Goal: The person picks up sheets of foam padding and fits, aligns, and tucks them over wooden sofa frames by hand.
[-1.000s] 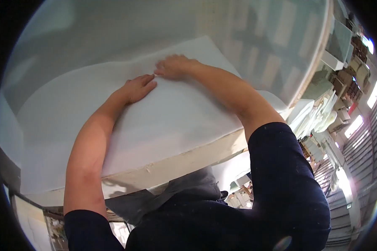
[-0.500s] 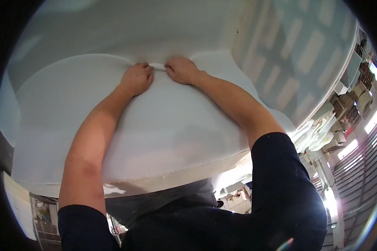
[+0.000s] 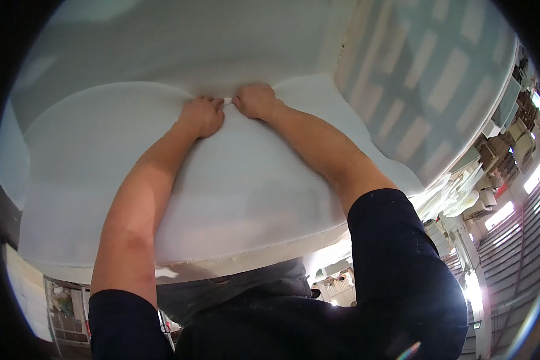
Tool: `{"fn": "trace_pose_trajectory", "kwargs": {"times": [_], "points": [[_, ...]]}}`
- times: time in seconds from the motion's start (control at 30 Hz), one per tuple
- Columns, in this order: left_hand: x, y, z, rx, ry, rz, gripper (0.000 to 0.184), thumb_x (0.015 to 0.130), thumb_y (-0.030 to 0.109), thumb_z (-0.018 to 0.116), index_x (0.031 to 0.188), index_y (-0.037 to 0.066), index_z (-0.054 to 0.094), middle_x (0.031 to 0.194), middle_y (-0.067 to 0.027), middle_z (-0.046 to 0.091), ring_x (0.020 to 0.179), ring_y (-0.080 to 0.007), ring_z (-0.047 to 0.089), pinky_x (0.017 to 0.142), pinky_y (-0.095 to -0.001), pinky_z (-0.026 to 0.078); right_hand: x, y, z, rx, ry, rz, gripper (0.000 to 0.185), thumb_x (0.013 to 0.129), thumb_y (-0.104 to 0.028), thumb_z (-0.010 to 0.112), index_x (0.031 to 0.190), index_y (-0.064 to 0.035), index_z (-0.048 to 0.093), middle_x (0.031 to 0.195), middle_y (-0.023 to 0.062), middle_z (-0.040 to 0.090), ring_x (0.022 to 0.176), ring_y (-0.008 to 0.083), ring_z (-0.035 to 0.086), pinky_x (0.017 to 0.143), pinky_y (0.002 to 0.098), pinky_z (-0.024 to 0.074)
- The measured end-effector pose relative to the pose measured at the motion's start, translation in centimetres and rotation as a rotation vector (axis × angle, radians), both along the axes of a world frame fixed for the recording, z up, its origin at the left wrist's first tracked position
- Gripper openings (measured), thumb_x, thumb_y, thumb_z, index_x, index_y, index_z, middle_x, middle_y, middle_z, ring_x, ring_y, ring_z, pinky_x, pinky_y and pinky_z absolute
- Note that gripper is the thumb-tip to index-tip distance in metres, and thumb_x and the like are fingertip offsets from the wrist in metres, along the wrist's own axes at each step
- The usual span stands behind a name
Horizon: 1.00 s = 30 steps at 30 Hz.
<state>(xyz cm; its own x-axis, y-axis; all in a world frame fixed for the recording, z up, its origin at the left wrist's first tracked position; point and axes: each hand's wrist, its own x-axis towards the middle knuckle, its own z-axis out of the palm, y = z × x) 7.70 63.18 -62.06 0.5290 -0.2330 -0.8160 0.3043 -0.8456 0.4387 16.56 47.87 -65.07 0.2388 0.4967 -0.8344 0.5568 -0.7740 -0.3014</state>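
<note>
A smooth white padding sheet (image 3: 258,180) lies over the seat of a large upholstered piece that looks like a sofa. My left hand (image 3: 203,116) is closed on the sheet's far edge, fingers curled over it. Close beside it, my right hand (image 3: 256,101) grips the same edge with bent fingers. Between the two hands a short raised fold of the sheet (image 3: 227,101) shows. From the hands the sheet's edge curves away to both sides. What lies under my fingers is hidden.
Behind the hands rises a pale backrest (image 3: 210,48). A curved side panel (image 3: 426,78) with patches of light stands at the right. The seat's front edge (image 3: 264,249) is close to my body. Stacked furniture parts (image 3: 507,144) and white material (image 3: 456,192) lie beyond.
My hands have come closer together: the left moved right and slightly down, the right slightly left. The fold between them is shorter and more bunched.
</note>
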Motion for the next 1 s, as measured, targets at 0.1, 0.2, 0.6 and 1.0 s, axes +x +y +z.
{"fn": "trace_pose_trajectory", "kwargs": {"times": [0.1,0.2,0.6,1.0], "points": [[1.6,0.2,-0.5,-0.003,0.097,-0.03,0.044,0.09,0.029,0.035,0.128,0.01,0.05,0.117,-0.0164,0.058,0.11,-0.0343,0.053,0.095,-0.0464,0.04,0.5,1.2,-0.2,-0.062,-0.018,0.092,0.029,0.085,-0.033,0.052,0.085,-0.0101,0.07,0.092,0.0125,0.067,0.087,0.0294,0.064,0.074,0.0437,0.0484],[1.7,-0.6,0.4,0.016,0.089,0.062,0.044,0.091,0.032,0.036,0.127,0.012,0.052,0.112,-0.0163,0.061,0.108,-0.0348,0.054,0.094,-0.0468,0.041,-0.3,1.6,-0.4,-0.104,-0.113,0.081,0.024,0.084,-0.029,0.055,0.088,-0.0114,0.07,0.093,0.0112,0.068,0.089,0.0288,0.064,0.075,0.0433,0.0466],[2.8,-2.2,-0.4,0.223,0.195,-0.077,0.045,0.09,0.035,0.035,0.118,0.01,0.061,0.124,-0.0106,0.054,0.118,-0.0265,0.048,0.091,-0.0513,0.038,1.7,-2.7,0.1,0.152,-0.075,0.176,0.02,0.083,-0.029,0.057,0.087,-0.0143,0.07,0.088,0.0098,0.067,0.087,0.0286,0.064,0.076,0.0439,0.0488],[5.9,-4.6,2.2,-0.131,0.164,-0.095,0.049,0.093,0.037,0.035,0.122,0.004,0.055,0.124,-0.0161,0.054,0.118,-0.0305,0.048,0.098,-0.0452,0.037,2.0,-2.0,-2.1,-0.089,-0.105,-0.039,0.018,0.08,-0.023,0.057,0.087,-0.0118,0.07,0.09,0.0099,0.067,0.088,0.029,0.064,0.074,0.0426,0.0497]]}}
